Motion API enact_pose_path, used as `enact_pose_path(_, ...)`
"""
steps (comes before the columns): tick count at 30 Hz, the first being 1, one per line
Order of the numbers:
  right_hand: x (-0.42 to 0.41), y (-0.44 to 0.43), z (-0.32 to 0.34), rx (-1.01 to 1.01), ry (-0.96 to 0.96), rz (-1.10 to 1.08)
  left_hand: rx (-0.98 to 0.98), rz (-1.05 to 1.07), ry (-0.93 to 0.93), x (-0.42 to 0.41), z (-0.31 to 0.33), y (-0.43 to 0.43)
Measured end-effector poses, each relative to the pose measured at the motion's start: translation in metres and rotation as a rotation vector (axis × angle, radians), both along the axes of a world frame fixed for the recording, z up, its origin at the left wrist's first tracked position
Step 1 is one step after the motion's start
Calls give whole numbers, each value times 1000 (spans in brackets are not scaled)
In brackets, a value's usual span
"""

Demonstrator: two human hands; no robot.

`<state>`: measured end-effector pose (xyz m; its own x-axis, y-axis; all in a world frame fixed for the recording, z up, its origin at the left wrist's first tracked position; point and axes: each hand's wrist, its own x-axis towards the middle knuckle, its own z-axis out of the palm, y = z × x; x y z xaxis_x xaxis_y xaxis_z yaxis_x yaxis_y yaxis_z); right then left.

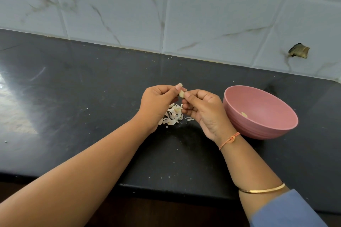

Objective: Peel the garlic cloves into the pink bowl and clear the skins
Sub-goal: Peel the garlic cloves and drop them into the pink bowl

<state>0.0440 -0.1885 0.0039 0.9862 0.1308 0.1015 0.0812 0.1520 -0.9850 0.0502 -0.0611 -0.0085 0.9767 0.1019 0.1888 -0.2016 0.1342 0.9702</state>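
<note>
My left hand (156, 103) and my right hand (203, 110) meet above the counter, and both pinch one pale garlic clove (181, 94) between fingertips and thumbs. Under the hands lies a small heap of papery garlic skins (172, 116) on the dark countertop (92, 107). The pink bowl (262, 114) stands just right of my right hand, with one peeled clove (244, 114) visible inside. The hands hide part of the skin pile.
A tiled wall (184, 14) runs along the back of the counter, with a broken hole (299, 50) at the right. The counter's front edge (166, 188) crosses below my forearms. Small white crumbs dot the surface.
</note>
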Motion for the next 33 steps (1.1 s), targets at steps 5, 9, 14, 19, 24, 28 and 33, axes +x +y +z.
enact_pose_path(5,0,2,-1,-28,-3,1,-125,-17,74,-1,1,-1)
enact_pose_path(9,0,4,0,24,38,10,-158,-15,82,-2,3,-1)
enact_pose_path(14,-2,4,0,40,24,12,-140,14,87,-1,2,0)
enact_pose_path(19,-1,2,-2,24,-79,-38,-104,66,114,-1,2,-3)
enact_pose_path(24,3,2,-5,-96,-241,-116,173,367,71,5,-2,5)
enact_pose_path(28,6,2,-8,-253,-286,-136,321,403,3,1,1,3)
enact_pose_path(33,5,2,-9,-446,-352,-216,324,407,-3,1,1,4)
